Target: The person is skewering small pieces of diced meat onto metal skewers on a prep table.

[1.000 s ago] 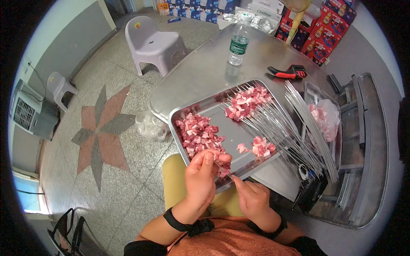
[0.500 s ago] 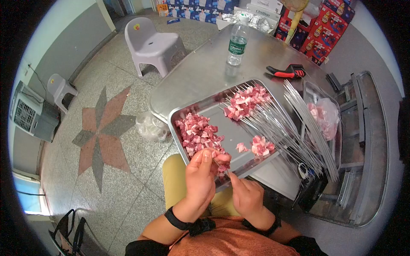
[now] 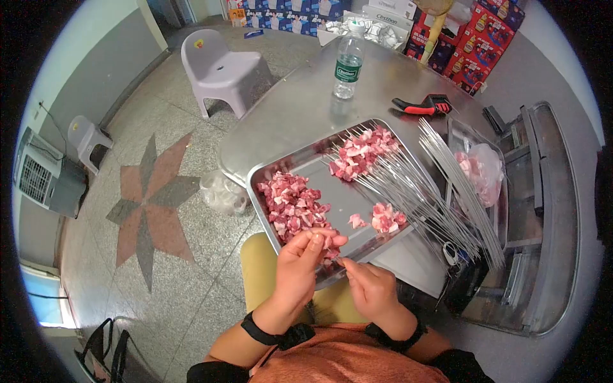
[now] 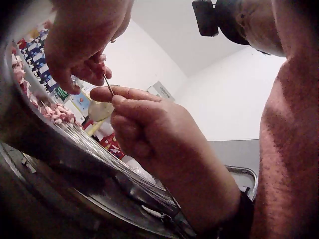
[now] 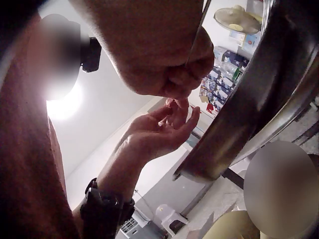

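Note:
Over the near edge of a metal tray [image 3: 306,158], my left hand [image 3: 297,265] pinches a piece of raw meat [image 4: 101,59] between thumb and fingers. Close beside it, my right hand [image 3: 375,290] grips a thin metal skewer [image 4: 108,83] whose far end runs to the meat in the left fingers. Below the left hand lies a heap of cut raw meat [image 3: 290,201] in the tray. Loaded skewers [image 3: 364,153] rest at its far end, their bare shafts sticking out to the right. A small meat cluster [image 3: 387,219] sits at the tray's near right.
Bare skewers [image 3: 456,185] lie in a bundle right of the tray, beside a plastic bag of meat [image 3: 483,172]. A water bottle [image 3: 348,67] and a black-and-red tool [image 3: 423,106] stand farther back on the metal table [image 3: 281,115]. A plastic chair [image 3: 223,70] is beyond its left side.
The head view has shifted slightly. My right fingertips have come a little nearer to the left hand along the skewer, and the left thumb has moved slightly. The tray's contents look the same.

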The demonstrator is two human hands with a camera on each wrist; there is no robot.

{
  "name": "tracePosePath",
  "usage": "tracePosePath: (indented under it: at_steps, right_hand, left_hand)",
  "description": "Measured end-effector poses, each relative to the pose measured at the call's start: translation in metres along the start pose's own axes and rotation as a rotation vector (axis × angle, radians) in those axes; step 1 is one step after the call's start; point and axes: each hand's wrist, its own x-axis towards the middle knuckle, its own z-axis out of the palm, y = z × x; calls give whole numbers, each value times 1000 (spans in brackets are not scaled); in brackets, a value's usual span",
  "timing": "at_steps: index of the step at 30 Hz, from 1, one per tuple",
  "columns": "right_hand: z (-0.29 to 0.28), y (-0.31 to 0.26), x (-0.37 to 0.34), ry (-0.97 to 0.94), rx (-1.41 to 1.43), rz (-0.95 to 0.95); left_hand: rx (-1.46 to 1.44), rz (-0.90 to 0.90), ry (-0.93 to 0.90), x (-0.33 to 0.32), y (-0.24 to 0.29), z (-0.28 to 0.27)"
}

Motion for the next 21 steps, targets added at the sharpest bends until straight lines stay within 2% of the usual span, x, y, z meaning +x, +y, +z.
tracePosePath:
  at_steps: [6, 8, 10, 11, 12, 14, 15, 16, 18, 21]
  right_hand:
    - [-5, 8, -2, 6, -109, -17]
    - [-17, 17, -3, 19, -196, -35]
    - [-34, 22, -2, 44, -183, -29]
    - [-43, 27, -3, -7, -239, -6]
    - [-49, 31, -3, -59, -290, 13]
    - [-54, 35, -5, -61, -256, 45]
    - [-54, 38, -7, -46, -232, 43]
    - [-55, 41, -9, -27, -211, 41]
    - [-55, 44, -11, -52, -205, 56]
    - [-54, 48, -12, -62, -184, 57]
  left_hand:
    - [22, -34, -43, -4, -12, 3]
    - [-22, -12, 75, 2, 16, 6]
    - [347, 250, -49, 19, 18, -18]
    - [656, 228, -54, 22, 20, -31]
    - [662, 220, -49, 24, 24, -34]
    - [1439, 580, -509, 27, 28, -35]
    - [1403, 676, -559, 30, 20, -35]
    - [1406, 666, -566, 31, 16, -33]
    - [1618, 662, -642, 34, 10, -28]
    - [1632, 614, -580, 39, 3, -25]
